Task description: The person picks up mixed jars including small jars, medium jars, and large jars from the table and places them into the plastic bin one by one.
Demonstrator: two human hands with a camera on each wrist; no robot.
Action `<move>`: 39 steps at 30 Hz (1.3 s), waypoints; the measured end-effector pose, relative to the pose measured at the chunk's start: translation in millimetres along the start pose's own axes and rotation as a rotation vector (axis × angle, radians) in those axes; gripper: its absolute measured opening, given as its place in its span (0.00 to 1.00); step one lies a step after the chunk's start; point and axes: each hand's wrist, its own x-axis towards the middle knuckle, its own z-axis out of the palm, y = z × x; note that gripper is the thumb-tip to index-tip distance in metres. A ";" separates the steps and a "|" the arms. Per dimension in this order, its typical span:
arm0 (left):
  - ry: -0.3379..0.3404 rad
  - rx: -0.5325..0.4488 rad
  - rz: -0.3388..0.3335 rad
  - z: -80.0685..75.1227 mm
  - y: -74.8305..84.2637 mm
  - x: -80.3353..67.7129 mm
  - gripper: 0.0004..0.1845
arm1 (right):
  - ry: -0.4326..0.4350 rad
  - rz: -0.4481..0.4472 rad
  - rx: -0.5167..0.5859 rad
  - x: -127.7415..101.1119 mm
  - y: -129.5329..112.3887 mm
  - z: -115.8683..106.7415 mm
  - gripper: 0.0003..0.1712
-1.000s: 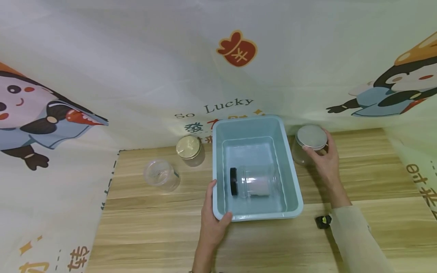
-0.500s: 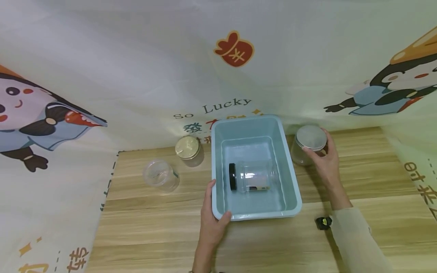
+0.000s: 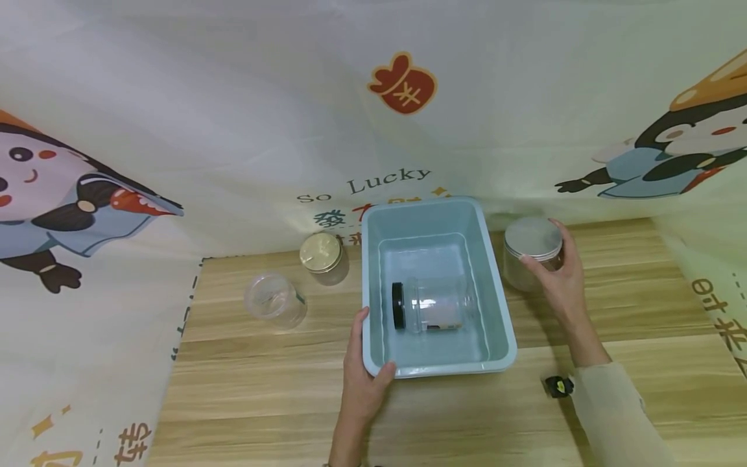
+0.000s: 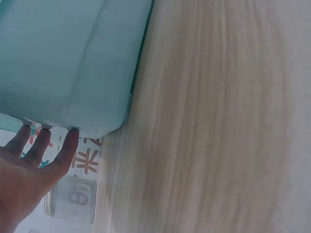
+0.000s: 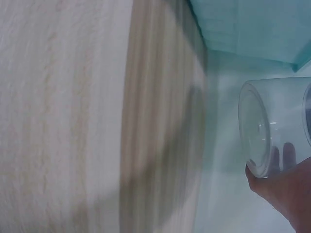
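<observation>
A light blue tub (image 3: 499,324) stands mid-table, and a clear jar with a black lid (image 3: 432,305) lies on its side inside. My left hand (image 3: 364,373) holds the tub's near left corner, thumb over the rim and fingers along the outer wall (image 4: 63,58). In the left wrist view those fingers (image 4: 43,145) lie straight against the tub. My right hand (image 3: 557,279) grips a clear jar with a silver lid (image 3: 532,239) just right of the tub. In the right wrist view this jar (image 5: 272,126) hangs tilted above the wood beside the tub (image 5: 252,24), with its shadow below.
A gold-lidded jar (image 3: 322,256) and an open clear jar (image 3: 274,299) stand left of the tub. A small black and yellow object (image 3: 559,386) lies by my right sleeve. Printed cloth hangs behind the wooden table (image 3: 262,402) and at both sides.
My right hand has raised the silver-lidded jar slightly and drawn it a little nearer. The black-lidded jar has shifted a bit inside the tub. My left hand stays put.
</observation>
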 end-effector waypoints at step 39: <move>-0.011 -0.009 -0.034 -0.1 2.7 0.6 0.44 | 0.007 -0.164 -0.060 -5.8 -41.4 0.6 0.44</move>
